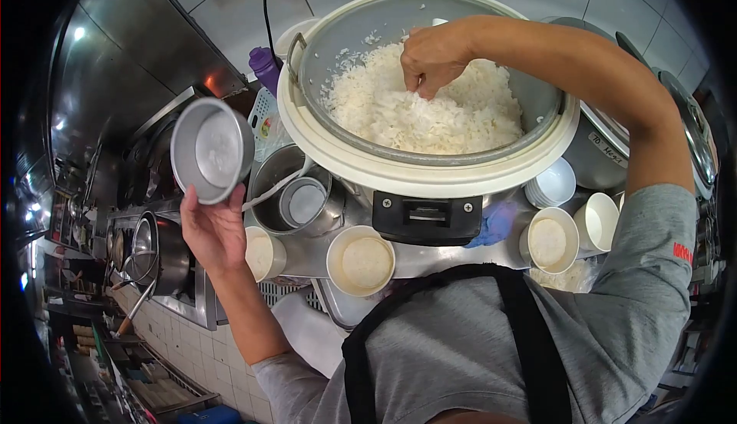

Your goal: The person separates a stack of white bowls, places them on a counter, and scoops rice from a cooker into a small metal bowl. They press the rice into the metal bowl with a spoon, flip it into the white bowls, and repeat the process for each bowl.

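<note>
My left hand [219, 228] grips the lower rim of a round metal bowl [217, 147], tilted so its bare inside faces me. It is held up to the left of a large rice cooker [322, 144]. Inside the cooker's pot lies a heap of cooked white rice [430, 128]. My right hand [435, 57] reaches into the pot with its fingers closed, low over the rice. The white end of what looks like a rice paddle [439, 21] shows just behind that hand; its blade is hidden.
Below the cooker stand rice-filled paper tubs [361, 261], [549, 241]. A metal pot [330, 213] with a smaller tin and a white-handled utensil stands to the left. Stacked white bowls [556, 182], a blue cloth [495, 224] and a purple bottle [265, 67] are near the cooker.
</note>
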The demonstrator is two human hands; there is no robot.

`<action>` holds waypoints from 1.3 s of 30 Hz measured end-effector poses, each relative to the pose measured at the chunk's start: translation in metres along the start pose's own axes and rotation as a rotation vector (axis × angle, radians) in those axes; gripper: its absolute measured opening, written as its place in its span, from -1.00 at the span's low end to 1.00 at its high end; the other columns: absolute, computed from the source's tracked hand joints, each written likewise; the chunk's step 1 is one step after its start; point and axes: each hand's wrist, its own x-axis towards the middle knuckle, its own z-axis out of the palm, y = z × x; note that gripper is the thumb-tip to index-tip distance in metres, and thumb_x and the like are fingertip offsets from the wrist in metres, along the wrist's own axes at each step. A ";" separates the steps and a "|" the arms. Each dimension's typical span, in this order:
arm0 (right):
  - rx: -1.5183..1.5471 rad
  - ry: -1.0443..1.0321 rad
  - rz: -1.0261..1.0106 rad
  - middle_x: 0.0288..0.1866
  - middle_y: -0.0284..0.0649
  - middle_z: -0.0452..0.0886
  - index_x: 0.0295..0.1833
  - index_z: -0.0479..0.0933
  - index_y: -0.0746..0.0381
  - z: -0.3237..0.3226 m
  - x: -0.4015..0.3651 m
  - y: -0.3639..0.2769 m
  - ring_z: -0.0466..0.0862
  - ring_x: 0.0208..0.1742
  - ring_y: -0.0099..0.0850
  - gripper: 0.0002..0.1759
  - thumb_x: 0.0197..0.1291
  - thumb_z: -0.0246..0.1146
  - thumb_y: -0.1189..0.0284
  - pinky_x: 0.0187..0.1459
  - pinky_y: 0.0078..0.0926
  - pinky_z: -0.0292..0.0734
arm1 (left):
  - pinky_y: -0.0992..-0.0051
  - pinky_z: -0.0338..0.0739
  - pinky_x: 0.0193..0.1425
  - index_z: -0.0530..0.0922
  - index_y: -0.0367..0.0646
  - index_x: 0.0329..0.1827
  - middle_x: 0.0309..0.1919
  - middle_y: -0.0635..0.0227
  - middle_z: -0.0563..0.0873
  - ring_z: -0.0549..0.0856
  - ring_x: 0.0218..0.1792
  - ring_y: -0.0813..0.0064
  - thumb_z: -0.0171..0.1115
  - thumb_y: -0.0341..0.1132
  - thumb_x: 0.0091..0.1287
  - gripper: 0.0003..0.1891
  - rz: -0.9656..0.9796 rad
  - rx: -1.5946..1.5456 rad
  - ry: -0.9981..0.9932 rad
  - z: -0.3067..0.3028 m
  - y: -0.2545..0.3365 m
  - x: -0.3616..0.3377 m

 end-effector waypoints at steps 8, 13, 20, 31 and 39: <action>0.617 -0.118 0.135 -0.66 -0.37 0.42 -0.51 0.51 0.28 -0.003 -0.043 0.004 0.37 -0.60 -0.56 -0.85 0.01 0.20 0.44 -0.49 -0.51 0.28 | 0.29 0.66 0.02 0.34 -0.28 0.25 0.14 0.08 0.52 0.60 0.04 0.26 0.02 -0.18 0.42 -0.56 -0.026 0.145 -0.202 0.077 -0.023 0.038; 0.641 0.086 0.269 -0.59 -0.34 0.54 -0.43 0.57 0.22 -0.027 -0.099 0.034 0.47 -0.55 -0.52 -0.88 0.06 0.19 0.42 -0.39 -0.49 0.34 | 0.38 0.67 -0.09 0.34 -0.28 0.23 0.00 0.21 0.57 0.63 -0.10 0.36 0.10 -0.14 0.38 -0.52 0.015 0.481 -0.216 0.113 -0.041 0.062; 0.052 0.479 0.512 -0.46 -0.06 0.65 -0.40 0.65 0.26 -0.105 -0.130 -0.005 0.62 -0.42 -0.19 -0.75 -0.02 0.23 0.28 -0.37 -0.33 0.45 | 0.49 0.69 -0.22 0.31 -0.36 0.23 0.00 0.07 0.48 0.65 -0.18 0.29 0.19 -0.07 0.31 -0.40 -0.209 0.566 -0.287 0.150 -0.072 0.085; -0.776 0.953 0.648 -0.44 -0.09 0.66 -0.46 0.61 0.21 -0.074 -0.108 -0.044 0.65 -0.42 -0.18 -0.87 0.01 0.17 0.44 -0.30 -0.21 0.48 | 0.41 0.72 -0.22 0.34 -0.40 0.14 -0.03 0.04 0.48 0.65 -0.19 0.23 0.12 -0.14 0.32 -0.49 -0.122 0.280 -0.178 0.154 -0.089 0.078; -0.309 0.281 0.232 -0.26 -0.28 0.67 -0.14 0.63 0.06 -0.007 -0.004 0.012 0.63 -0.18 -0.25 -0.80 0.12 0.17 0.40 0.11 -0.19 0.24 | 0.39 0.73 -0.26 0.37 -0.35 0.05 -0.05 0.08 0.48 0.65 -0.21 0.21 0.12 -0.14 0.33 -0.57 -0.009 0.211 -0.161 0.148 -0.090 0.079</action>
